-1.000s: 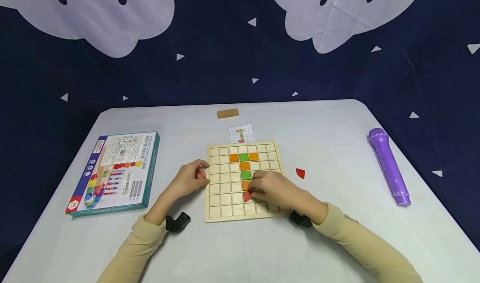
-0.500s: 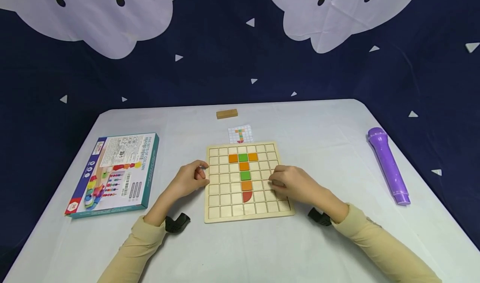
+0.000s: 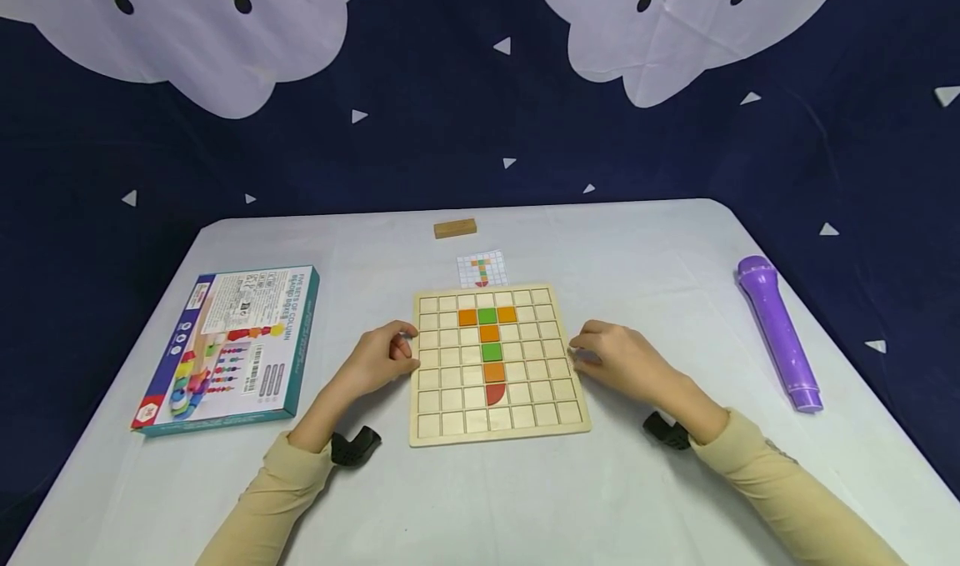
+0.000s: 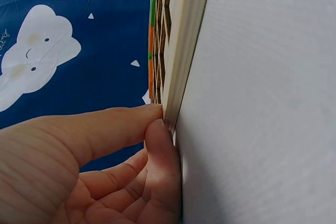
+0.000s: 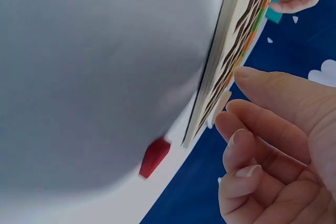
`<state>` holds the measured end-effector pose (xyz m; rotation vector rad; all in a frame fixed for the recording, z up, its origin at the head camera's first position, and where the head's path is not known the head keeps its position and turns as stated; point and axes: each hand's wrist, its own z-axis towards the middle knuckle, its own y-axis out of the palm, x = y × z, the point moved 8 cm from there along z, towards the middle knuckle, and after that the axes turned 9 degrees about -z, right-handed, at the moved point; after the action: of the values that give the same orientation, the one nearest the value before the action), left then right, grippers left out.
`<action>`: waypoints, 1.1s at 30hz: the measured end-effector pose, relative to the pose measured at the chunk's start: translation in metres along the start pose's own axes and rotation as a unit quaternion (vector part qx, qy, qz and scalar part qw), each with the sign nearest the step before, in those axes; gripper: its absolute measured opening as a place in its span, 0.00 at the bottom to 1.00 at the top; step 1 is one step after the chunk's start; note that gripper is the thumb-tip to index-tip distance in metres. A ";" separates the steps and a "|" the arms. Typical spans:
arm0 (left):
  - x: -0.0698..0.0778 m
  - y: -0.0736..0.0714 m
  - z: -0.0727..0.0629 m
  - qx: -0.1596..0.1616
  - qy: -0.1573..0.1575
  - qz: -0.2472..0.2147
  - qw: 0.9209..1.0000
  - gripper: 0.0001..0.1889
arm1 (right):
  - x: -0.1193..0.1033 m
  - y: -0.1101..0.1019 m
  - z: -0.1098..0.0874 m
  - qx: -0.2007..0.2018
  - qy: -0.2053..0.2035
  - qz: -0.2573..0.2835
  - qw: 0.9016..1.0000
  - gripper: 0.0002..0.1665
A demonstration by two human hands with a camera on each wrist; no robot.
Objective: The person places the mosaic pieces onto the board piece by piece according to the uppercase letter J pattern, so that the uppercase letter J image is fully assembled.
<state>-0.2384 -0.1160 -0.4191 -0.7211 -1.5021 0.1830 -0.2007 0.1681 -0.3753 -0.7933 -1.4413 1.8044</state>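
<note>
A square wooden grid board (image 3: 536,372) lies on the table, with orange and green tiles (image 3: 491,352) in a T shape and a red quarter-circle piece (image 3: 495,393) at the foot of its stem. My left hand (image 3: 373,355) touches the board's left edge with thumb and index fingertips. At the opposite edge, my right hand (image 3: 626,361) has loosely bent fingers with nothing between them. Another red piece (image 5: 155,157) lies on the table in the right wrist view; my right hand hides it in the head view.
A small pattern card (image 3: 482,268) lies just behind the board, and a wooden block (image 3: 454,228) sits farther back. To the left is a flat toy box (image 3: 232,341). A purple cylinder-shaped toy (image 3: 780,333) lies at the right.
My right hand has drawn back rightward from the tiles to beyond the board's right edge, uncovering the red quarter-circle and covering the loose red piece. The left hand has stayed put.
</note>
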 end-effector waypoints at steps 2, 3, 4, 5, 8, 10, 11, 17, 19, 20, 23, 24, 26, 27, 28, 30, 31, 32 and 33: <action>0.000 0.000 0.000 0.000 0.000 -0.001 1.000 0.20 | 0.006 0.000 -0.001 0.000 0.008 -0.007 1.000 0.13; 0.000 0.000 0.000 0.000 0.000 -0.001 1.000 0.20 | 0.009 0.000 -0.002 0.001 0.011 -0.011 1.000 0.13; 0.000 0.000 0.000 0.000 0.001 0.000 1.000 0.20 | 0.011 0.000 -0.003 0.003 0.015 -0.014 1.000 0.12; 0.000 0.000 0.000 0.000 0.001 0.000 1.000 0.20 | 0.014 0.000 -0.004 0.005 0.018 -0.018 1.000 0.12; 0.000 0.001 0.000 0.000 0.002 0.001 1.000 0.20 | 0.021 0.002 -0.006 0.004 0.026 -0.031 0.999 0.11; 0.000 0.001 0.000 -0.001 0.001 0.001 1.000 0.20 | 0.024 0.004 -0.007 -0.002 0.031 -0.039 0.999 0.10; 0.000 0.001 0.000 -0.001 0.000 0.001 1.000 0.20 | 0.026 0.004 -0.008 -0.006 0.034 -0.043 0.998 0.11; 0.000 0.001 0.000 0.000 0.001 -0.001 1.000 0.20 | 0.035 0.009 -0.010 -0.044 0.058 -0.046 0.996 0.13; 0.000 0.001 0.000 0.000 0.001 -0.001 1.000 0.20 | 0.038 0.010 -0.011 -0.051 0.064 -0.043 0.996 0.12; 0.000 0.001 0.000 0.001 0.001 -0.001 1.000 0.20 | 0.038 0.010 -0.011 -0.053 0.066 -0.042 0.996 0.12; 0.001 0.000 0.000 0.002 0.002 0.000 1.000 0.20 | 0.040 0.010 -0.011 -0.054 0.066 -0.033 0.996 0.11; 0.001 0.000 0.000 0.002 0.003 0.000 1.000 0.20 | 0.040 0.010 -0.011 -0.053 0.065 -0.030 0.996 0.11; 0.001 0.000 0.000 0.002 0.005 0.000 1.000 0.20 | 0.039 0.010 -0.011 -0.052 0.064 -0.025 0.996 0.11; 0.001 0.000 0.000 0.002 0.005 0.000 1.000 0.20 | 0.039 0.010 -0.011 -0.052 0.064 -0.022 0.996 0.11; 0.001 0.000 0.000 0.002 0.005 0.000 1.000 0.20 | 0.039 0.010 -0.011 -0.051 0.063 -0.019 0.997 0.11; 0.001 0.000 0.000 0.001 0.005 0.000 1.000 0.21 | 0.039 0.010 -0.010 -0.049 0.060 -0.015 0.997 0.10; 0.000 0.001 0.000 0.001 0.004 0.000 1.000 0.21 | 0.039 0.011 -0.010 -0.048 0.060 -0.014 0.997 0.09; 0.000 0.001 0.000 0.001 0.004 0.000 1.000 0.21 | 0.038 0.011 -0.009 -0.047 0.060 -0.013 0.997 0.09; 0.000 0.001 0.000 0.001 0.003 0.000 1.000 0.21 | 0.038 0.011 -0.009 -0.046 0.058 -0.013 0.997 0.08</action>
<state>-0.2383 -0.1155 -0.4194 -0.7194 -1.4959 0.1817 -0.2171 0.2024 -0.3897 -0.9054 -1.4611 1.6547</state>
